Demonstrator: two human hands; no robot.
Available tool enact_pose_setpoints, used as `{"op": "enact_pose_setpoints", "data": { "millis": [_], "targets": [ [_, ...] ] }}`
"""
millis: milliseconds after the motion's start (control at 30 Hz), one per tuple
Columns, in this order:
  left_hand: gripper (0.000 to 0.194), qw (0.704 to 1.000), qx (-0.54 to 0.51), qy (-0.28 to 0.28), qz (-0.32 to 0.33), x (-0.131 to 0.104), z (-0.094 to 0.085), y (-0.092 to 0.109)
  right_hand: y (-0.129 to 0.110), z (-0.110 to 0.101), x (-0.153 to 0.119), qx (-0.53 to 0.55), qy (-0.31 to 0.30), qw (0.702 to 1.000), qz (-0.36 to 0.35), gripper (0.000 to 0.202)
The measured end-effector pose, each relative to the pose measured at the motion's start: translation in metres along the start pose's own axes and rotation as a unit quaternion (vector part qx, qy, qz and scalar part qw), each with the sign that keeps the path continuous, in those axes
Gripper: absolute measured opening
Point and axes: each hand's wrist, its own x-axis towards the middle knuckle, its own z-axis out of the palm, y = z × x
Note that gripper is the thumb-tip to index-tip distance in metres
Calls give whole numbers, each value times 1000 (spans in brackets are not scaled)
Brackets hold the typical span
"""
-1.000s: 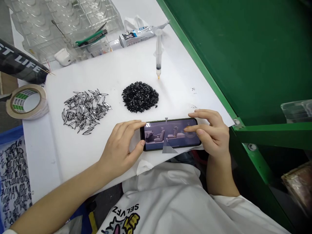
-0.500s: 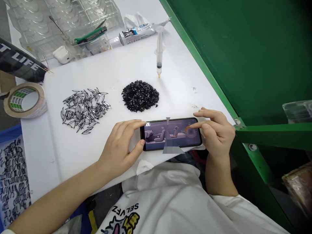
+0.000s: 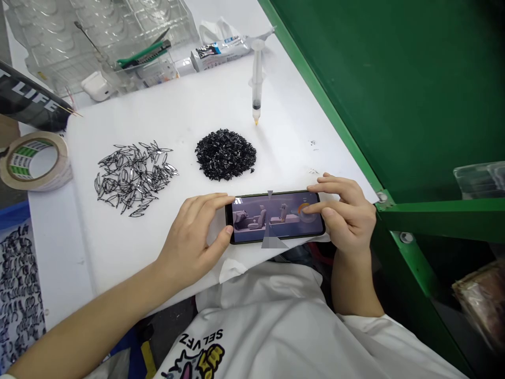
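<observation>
A black smartphone lies sideways at the front edge of the white board, its screen showing purple-toned seats and a round dial. My left hand grips the phone's left end, thumb at the lower corner and fingers along the upper one. My right hand is at the right end, its fingers apart. One of its fingertips rests on the dial, while another finger reaches the top right edge. Grey blurred patches cover part of the screen. Beyond the phone are a heap of small black pieces and a looser pile of thin black-edged clear pieces.
A syringe with a yellow tip lies behind the black heap. Clear plastic trays, green-handled pliers and a glue tube line the back. A tape roll is at left. Green metal framing borders the right side.
My right hand has shifted slightly left, and its upper finger now meets the phone's top edge. The fingertip on the dial has moved a little. The left hand keeps its grip.
</observation>
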Motion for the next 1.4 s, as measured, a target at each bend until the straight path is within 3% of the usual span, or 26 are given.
{"op": "enact_pose_setpoints", "data": {
  "millis": [200, 400, 600, 867, 1133, 1400],
  "targets": [
    [33, 1000, 3, -2, -2, 0, -1, 0, 1, 4, -1, 41, 67, 997, 15, 27],
    [34, 1000, 4, 0, -1, 0, -1, -1, -1, 3, -2, 18, 34, 999, 33, 26],
    [33, 1000, 3, 2, 2, 0, 0, 1, 1, 5, -3, 55, 89, 994, 37, 26],
    [34, 1000, -1, 1, -1, -1, -2, -1, 2, -2, 1, 2, -19, 999, -36, 24],
    [34, 1000, 3, -2, -1, 0, 0, 1, 1, -2, 1, 4, -23, 999, -37, 25],
    [33, 1000, 6, 1, 2, 0, -1, 0, -3, 5, -1, 40, 89, 994, 57, 27]
  ]
}}
